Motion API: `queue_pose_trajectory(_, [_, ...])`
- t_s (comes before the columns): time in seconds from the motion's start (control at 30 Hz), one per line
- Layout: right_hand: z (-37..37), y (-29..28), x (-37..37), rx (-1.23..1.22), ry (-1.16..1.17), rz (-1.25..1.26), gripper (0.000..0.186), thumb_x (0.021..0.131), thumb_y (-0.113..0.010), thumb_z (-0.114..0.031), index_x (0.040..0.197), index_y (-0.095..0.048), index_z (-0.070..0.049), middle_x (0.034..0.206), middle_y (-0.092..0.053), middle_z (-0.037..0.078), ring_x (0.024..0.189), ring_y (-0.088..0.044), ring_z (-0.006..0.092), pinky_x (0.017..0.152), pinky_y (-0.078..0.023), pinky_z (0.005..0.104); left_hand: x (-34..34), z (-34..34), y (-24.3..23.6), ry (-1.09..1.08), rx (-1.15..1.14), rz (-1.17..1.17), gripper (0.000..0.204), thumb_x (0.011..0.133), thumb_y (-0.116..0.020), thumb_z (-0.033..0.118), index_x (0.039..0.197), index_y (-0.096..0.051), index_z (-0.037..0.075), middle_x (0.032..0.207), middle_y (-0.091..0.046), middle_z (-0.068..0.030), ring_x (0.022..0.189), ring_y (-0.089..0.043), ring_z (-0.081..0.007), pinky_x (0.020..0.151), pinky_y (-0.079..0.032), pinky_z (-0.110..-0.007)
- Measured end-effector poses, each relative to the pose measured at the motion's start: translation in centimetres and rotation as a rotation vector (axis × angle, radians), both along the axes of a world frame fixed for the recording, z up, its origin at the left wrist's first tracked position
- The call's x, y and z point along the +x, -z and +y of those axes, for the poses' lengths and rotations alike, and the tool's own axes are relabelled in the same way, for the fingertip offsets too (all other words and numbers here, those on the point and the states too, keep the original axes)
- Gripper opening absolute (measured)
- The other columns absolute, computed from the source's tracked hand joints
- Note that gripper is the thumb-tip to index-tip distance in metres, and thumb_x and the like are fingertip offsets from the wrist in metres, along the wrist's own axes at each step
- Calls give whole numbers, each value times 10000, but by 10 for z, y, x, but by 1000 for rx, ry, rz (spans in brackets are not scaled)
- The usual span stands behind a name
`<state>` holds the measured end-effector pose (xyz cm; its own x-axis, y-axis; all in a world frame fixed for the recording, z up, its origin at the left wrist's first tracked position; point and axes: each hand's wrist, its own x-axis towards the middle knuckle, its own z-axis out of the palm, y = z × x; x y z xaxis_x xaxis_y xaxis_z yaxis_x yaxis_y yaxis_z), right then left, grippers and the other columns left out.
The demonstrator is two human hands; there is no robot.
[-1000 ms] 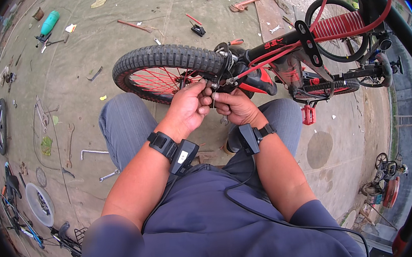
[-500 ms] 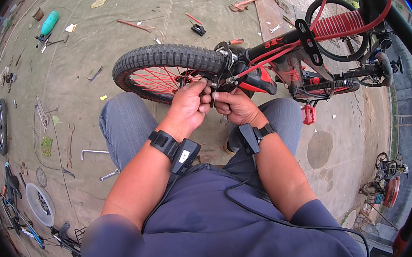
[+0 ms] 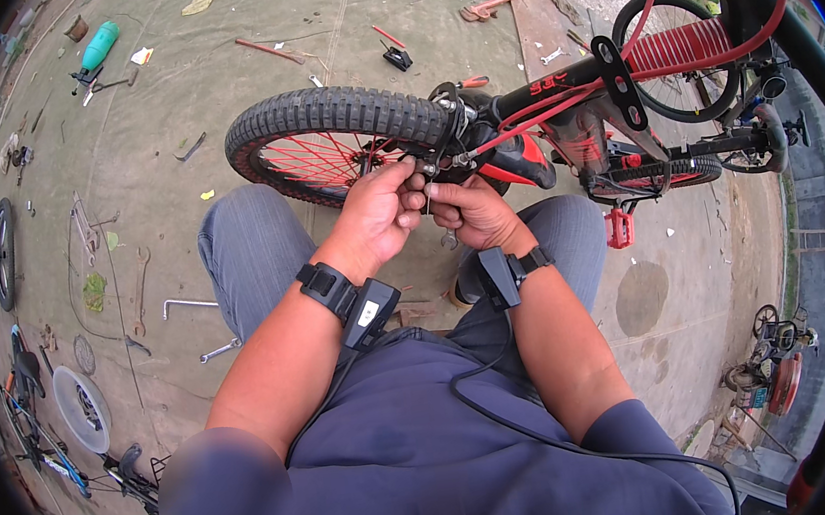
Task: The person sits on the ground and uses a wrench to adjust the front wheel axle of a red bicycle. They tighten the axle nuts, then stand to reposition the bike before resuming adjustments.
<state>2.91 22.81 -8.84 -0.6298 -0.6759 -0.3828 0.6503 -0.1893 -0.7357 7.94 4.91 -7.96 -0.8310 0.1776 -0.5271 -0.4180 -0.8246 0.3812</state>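
Head view: a thin, pale wire (image 3: 429, 201) is running between the person's two hands, close to the metal brake parts (image 3: 459, 117) of a bicycle (image 3: 577, 148), in front of the person's knees. The right hand (image 3: 474, 215) is pinching the wire between thumb and forefinger, its other fingers curling inward. The left hand (image 3: 377, 211) is curling just beside it, thumb reaching toward the fittings; its fingertips are partly hidden, so I cannot tell whether they are clamping on anything.

The bicycle is showing a black and red frame, with red cables (image 3: 557, 104) running along it and a red pedal (image 3: 619, 229) sticking out below. Its nearer wheel (image 3: 332, 109) is wearing a knobbly black tyre around red spokes.

Out to the left, on the ground, a whitish round basin (image 3: 71, 418) is holding some dark parts. Farther off at the upper left, a brown pot (image 3: 76, 29) is standing near a turquoise bottle (image 3: 99, 46). An angled socket wrench (image 3: 191, 302) is lying by the left knee, a spanner (image 3: 141, 288) is lying farther left, and a reddish pipe wrench (image 3: 487, 9) is resting beyond the wheel.
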Motion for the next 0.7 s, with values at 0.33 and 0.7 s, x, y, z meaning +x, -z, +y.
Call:
queue_pose_trajectory(0.33, [-2,0,1,-14,-5,20,219,938,-701,-119,1141,-665,-42,899,-676,-5,563,-417,19,510,-323,182,-1,7,0,-65,-163,65,148,1006,-635,202,878,-612,130,743,-561,44,596,-502,-46,459,-331,-211])
queue_pose_trajectory(0.7, [-1,3,2,-5,44,4,130,914,-734,-108,1031,-690,-75,762,-622,-26,526,-396,43,476,-279,218,0,13,-17,-25,-679,95,215,1005,-637,221,866,-602,61,705,-573,3,538,-513,-83,456,-357,-245])
